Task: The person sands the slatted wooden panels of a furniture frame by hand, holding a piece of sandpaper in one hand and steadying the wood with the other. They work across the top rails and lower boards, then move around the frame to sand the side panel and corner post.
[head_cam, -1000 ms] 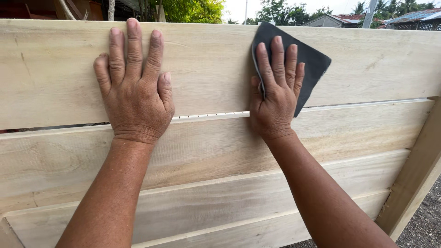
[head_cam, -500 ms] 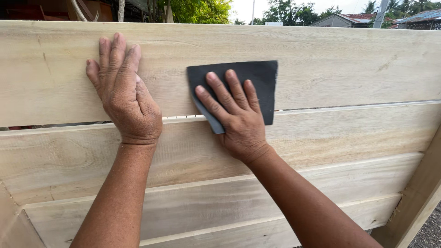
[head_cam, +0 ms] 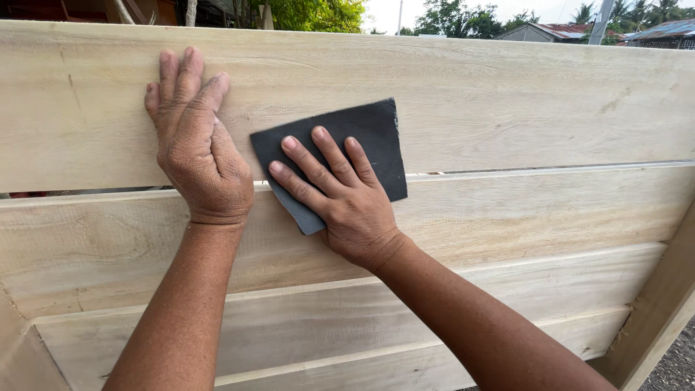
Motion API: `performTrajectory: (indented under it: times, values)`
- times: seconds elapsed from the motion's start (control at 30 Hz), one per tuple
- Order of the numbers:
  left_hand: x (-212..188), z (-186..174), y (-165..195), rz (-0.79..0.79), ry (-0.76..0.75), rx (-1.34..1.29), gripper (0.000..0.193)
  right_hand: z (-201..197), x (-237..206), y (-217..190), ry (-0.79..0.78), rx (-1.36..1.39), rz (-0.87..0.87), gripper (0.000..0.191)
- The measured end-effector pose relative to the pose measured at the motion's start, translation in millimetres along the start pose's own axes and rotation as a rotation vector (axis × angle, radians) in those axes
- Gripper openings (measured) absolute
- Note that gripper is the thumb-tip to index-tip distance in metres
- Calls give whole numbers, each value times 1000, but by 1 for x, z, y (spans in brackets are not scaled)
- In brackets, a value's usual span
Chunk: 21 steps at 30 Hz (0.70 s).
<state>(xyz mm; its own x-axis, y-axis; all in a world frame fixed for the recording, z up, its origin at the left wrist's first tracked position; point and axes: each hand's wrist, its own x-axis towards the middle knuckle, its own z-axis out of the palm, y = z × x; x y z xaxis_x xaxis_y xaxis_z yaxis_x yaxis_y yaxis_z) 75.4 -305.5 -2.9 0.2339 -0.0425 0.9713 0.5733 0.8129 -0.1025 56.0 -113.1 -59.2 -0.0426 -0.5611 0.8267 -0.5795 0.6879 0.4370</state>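
**Two hands flat on pale boards, one over a dark abrasive sheet**

The right hand (head_cam: 346, 203) presses a dark grey sanding sheet (head_cam: 340, 156) against the top plank (head_cam: 507, 101), fingers spread flat, not curled around it. At nine o'clock from it, the left hand (head_cam: 195, 148) lies open on the same plank, just beside the sheet. The palm hides the sheet's lower corner. A slanted post (head_cam: 655, 318) stands at four o'clock, cut off by the frame. Trees and roofs (head_cam: 565, 18) show above.

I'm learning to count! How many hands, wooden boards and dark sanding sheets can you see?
Hands: 2, left hand and right hand
Sanding sheets: 1, dark sheet
Wooden boards lying flat: 5, top board
Slanted side post: 1
Total: 9
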Motion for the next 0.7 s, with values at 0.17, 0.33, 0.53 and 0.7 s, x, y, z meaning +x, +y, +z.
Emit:
performTrajectory:
  times: [0.17, 0.33, 0.53, 0.7]
  values:
    - [2, -1, 4, -34, 4, -8, 46, -10, -8, 3, -12, -108, -21, 64]
    - [-5, -1, 2, -64, 35, -116, 47, -1, 39, -11, 42, 10, 45, 60]
    - [-13, 3, -1, -92, 49, -351, 48, 2, 38, -16, 37, -8, 25, 57]
    - [-17, 6, -8, -72, 37, -380, 47, 1, 1, -9, -46, 2, -31, 61]
